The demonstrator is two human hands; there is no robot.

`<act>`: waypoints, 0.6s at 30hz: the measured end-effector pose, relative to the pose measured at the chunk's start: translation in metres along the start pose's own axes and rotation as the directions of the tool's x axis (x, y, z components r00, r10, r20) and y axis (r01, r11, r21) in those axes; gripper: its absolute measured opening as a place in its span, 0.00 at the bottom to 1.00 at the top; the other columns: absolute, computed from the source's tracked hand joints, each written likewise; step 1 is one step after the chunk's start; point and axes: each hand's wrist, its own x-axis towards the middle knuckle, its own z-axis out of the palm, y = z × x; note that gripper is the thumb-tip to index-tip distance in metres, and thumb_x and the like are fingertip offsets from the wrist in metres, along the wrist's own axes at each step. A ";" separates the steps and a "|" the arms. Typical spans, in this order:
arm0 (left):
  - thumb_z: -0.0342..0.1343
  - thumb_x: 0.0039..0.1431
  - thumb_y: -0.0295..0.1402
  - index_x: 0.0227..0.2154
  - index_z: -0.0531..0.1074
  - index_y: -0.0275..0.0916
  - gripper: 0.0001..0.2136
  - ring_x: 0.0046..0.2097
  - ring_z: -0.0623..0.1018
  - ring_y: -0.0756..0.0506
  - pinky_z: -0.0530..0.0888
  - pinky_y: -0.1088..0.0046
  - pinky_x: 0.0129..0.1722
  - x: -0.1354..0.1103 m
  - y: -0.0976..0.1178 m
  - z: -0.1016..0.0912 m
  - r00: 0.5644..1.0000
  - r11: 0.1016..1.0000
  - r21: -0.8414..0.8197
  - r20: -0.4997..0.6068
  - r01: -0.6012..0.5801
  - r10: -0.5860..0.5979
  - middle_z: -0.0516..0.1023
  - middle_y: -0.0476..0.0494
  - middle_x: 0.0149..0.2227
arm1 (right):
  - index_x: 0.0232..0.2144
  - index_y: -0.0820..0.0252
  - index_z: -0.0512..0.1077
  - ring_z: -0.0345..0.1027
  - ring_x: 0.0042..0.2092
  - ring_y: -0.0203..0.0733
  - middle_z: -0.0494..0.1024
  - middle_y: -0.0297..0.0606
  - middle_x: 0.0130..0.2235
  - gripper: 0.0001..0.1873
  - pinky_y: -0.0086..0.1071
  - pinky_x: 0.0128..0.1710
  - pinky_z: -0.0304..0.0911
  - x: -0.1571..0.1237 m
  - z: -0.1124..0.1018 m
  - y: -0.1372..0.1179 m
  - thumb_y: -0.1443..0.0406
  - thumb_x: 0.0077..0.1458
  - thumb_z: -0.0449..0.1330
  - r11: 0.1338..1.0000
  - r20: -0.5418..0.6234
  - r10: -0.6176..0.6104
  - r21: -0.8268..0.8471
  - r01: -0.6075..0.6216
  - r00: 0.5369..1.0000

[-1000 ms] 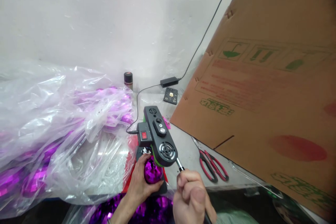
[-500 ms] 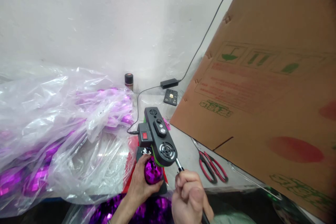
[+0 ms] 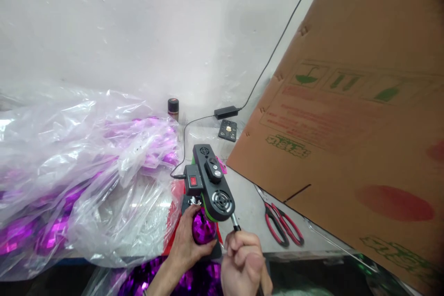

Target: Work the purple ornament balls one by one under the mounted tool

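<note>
My left hand (image 3: 187, 240) is wrapped round a shiny purple mirrored ball (image 3: 203, 226), thumb on its near side. The ball sits under the front end of a small black bench machine (image 3: 213, 182) with round vents and a red switch. What touches the ball from above is hidden by the machine's head. A lever (image 3: 236, 223) with a metal rod and black grip sticks out of the machine's right side. My right hand (image 3: 243, 261) is closed round its grip. Beneath the ball lies a dark base on a red sheet (image 3: 169, 236).
Clear plastic bags (image 3: 114, 162) with purple mirrored balls fill the left. Red-handled scissors (image 3: 282, 224) lie beside a leaning cardboard box (image 3: 347, 115). Farther back are a spray can (image 3: 173, 108), a power adapter (image 3: 226, 112) on a cable, and a black card-like item (image 3: 227, 130).
My right hand has shifted slightly left and down with the lever. My left hand keeps its hold on the ball. The whole view has moved a little.
</note>
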 end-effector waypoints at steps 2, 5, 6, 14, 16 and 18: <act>0.71 0.44 0.34 0.59 0.69 0.39 0.36 0.61 0.79 0.29 0.75 0.44 0.63 0.000 0.000 0.000 1.000 1.000 -0.001 -0.006 0.001 -0.001 0.79 0.32 0.59 | 0.18 0.58 0.58 0.59 0.23 0.31 0.66 0.28 0.24 0.31 0.29 0.26 0.58 -0.005 -0.003 0.007 0.57 0.76 0.50 1.000 0.001 -0.020 -0.008 0.020 1.000; 0.70 0.44 0.34 0.59 0.70 0.38 0.35 0.61 0.79 0.29 0.75 0.43 0.63 -0.001 -0.001 0.000 1.000 1.000 0.002 -0.011 0.003 -0.003 0.79 0.32 0.58 | 0.18 0.59 0.63 0.63 0.24 0.31 0.70 0.28 0.24 0.31 0.31 0.31 0.62 -0.008 -0.009 0.012 0.54 0.75 0.54 0.998 0.031 -0.051 -0.024 0.052 0.998; 0.70 0.44 0.33 0.59 0.70 0.38 0.36 0.61 0.79 0.28 0.74 0.42 0.63 -0.001 -0.001 0.000 1.000 1.000 0.006 -0.013 0.002 -0.002 0.79 0.32 0.58 | 0.18 0.59 0.63 0.63 0.24 0.31 0.71 0.28 0.25 0.31 0.32 0.31 0.63 -0.007 -0.010 0.010 0.54 0.74 0.54 0.998 0.044 -0.056 -0.030 0.057 0.997; 0.73 0.43 0.30 0.62 0.67 0.41 0.40 0.62 0.80 0.29 0.76 0.42 0.63 -0.004 -0.013 0.000 0.991 0.990 0.077 -0.065 -0.114 0.119 0.79 0.32 0.60 | 0.18 0.58 0.62 0.64 0.26 0.33 0.64 0.29 0.20 0.27 0.29 0.26 0.56 0.054 0.009 -0.040 0.65 0.72 0.58 0.996 0.058 0.086 -0.028 -0.084 0.995; 0.76 0.45 0.32 0.64 0.65 0.43 0.42 0.63 0.80 0.28 0.78 0.44 0.62 -0.019 -0.023 -0.005 0.968 0.971 0.129 -0.128 -0.201 0.217 0.78 0.32 0.62 | 0.18 0.59 0.62 0.64 0.25 0.33 0.62 0.28 0.20 0.27 0.30 0.28 0.58 0.060 0.011 -0.044 0.65 0.72 0.58 0.996 0.057 0.084 -0.037 -0.082 0.995; 0.78 0.46 0.37 0.67 0.63 0.44 0.45 0.64 0.79 0.28 0.80 0.48 0.60 -0.043 -0.035 -0.010 0.925 0.928 0.195 -0.153 -0.318 0.349 0.76 0.30 0.64 | 0.18 0.59 0.63 0.65 0.26 0.33 0.64 0.29 0.20 0.27 0.30 0.27 0.58 0.057 0.010 -0.042 0.64 0.71 0.59 0.995 0.042 0.089 -0.045 -0.087 0.995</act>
